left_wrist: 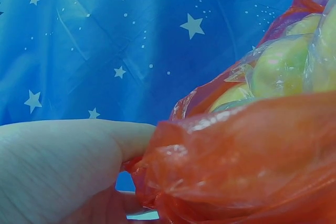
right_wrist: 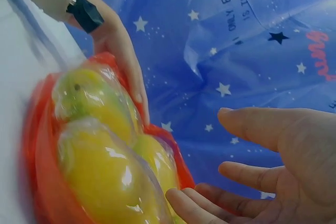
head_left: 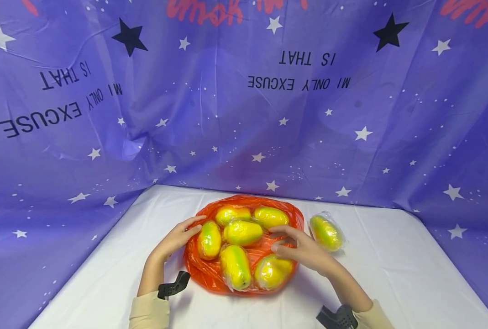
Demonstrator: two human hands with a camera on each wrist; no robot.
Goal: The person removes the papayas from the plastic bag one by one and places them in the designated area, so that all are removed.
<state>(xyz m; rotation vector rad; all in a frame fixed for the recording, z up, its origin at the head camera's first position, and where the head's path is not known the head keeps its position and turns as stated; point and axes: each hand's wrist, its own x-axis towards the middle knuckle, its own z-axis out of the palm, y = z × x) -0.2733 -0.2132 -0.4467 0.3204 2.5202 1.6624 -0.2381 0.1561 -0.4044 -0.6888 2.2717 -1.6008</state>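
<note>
One lone fruit (head_left: 326,233) lies on the white table (head_left: 391,274) just R of the R hand (head_left: 303,249) (that's the nearer hand by far), its long side slanting from far L to near R. The R hand hangs over the R side of the red bag (head_left: 200,274) w/ its fingers apart & nothing in them, while the L hand (head_left: 174,242) pinches the bag's L edge, so the bag w/ its six yellow fruits (head_left: 243,233) sits btwn the two.
</note>
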